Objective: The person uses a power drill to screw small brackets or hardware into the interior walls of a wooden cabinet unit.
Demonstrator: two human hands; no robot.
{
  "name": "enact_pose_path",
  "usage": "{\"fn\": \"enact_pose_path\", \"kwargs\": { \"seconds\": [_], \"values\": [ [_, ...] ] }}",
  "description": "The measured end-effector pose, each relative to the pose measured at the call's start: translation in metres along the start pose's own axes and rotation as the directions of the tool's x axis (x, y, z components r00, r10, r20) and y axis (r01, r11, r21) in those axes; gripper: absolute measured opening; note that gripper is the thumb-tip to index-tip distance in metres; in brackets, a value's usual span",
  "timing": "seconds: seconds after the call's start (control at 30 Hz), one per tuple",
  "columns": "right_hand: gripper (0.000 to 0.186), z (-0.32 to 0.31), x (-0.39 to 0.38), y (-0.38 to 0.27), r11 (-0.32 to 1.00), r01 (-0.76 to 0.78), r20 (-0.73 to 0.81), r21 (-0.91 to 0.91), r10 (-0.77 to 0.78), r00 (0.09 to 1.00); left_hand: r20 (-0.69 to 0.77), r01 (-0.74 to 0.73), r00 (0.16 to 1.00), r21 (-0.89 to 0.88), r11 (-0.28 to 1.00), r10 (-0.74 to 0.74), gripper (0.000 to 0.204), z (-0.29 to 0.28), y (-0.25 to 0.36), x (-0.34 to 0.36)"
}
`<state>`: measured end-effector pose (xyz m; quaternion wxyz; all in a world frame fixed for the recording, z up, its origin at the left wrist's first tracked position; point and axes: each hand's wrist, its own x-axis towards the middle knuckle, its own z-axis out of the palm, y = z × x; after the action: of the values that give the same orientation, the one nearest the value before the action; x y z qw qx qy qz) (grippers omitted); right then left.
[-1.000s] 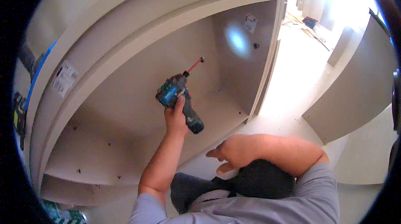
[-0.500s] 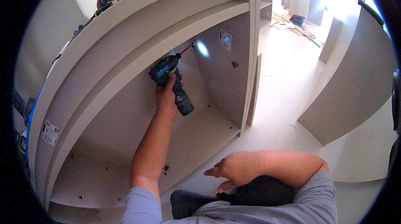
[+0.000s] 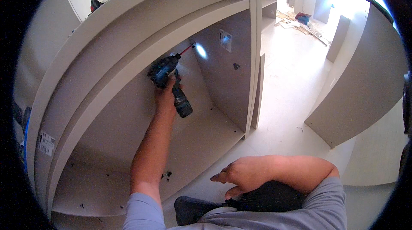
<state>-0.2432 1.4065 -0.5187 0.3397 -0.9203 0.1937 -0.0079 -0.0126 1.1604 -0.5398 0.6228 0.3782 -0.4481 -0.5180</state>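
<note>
Much floor [image 3: 283,97] lies beyond the spread right hand [image 3: 241,174]; the left hand [image 3: 165,97] clasps a drill [image 3: 162,69] inside cabinet edges [image 3: 254,58].

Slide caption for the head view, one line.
Left hand holds a cordless driver inside a pale cabinet, right hand near dark trousers.

L of 2 hands [image 3: 164,98] partly hidden by drill [image 3: 163,71]; pc [image 3: 193,45] at bit [image 3: 186,50] tip too small to ID.

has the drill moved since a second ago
Yes. Against the white label on the cabinet side panel, the drill is higher in view and closer, its red bit now ending almost level with the label.
</note>
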Motion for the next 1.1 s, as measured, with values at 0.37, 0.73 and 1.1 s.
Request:
{"fn": "enact_pose_path", "kwargs": {
  "seconds": [0.37, 0.73, 1.1],
  "values": [
    [0.070, 0.003, 0.001, 0.012, 0.997, -0.019, 0.045, 0.080, 0.015, 0.999, 0.011, 0.022, 1.000, 0.082, 0.996, -0.023, 0.034, 0.001, 0.017, 0.001],
    [0.071, 0.003, 0.001, 0.013, 0.998, 0.030, -0.002, 0.061, -0.030, 1.000, 0.035, 0.034, 0.999, 0.089, 0.995, -0.037, 0.037, 0.007, 0.014, 0.001],
    [0.071, 0.000, 0.004, 0.011, 0.993, -0.044, 0.076, 0.110, 0.036, 0.996, 0.022, -0.003, 1.000, 0.024, 1.000, 0.002, 0.035, 0.009, 0.004, 0.000]
  ]
}}
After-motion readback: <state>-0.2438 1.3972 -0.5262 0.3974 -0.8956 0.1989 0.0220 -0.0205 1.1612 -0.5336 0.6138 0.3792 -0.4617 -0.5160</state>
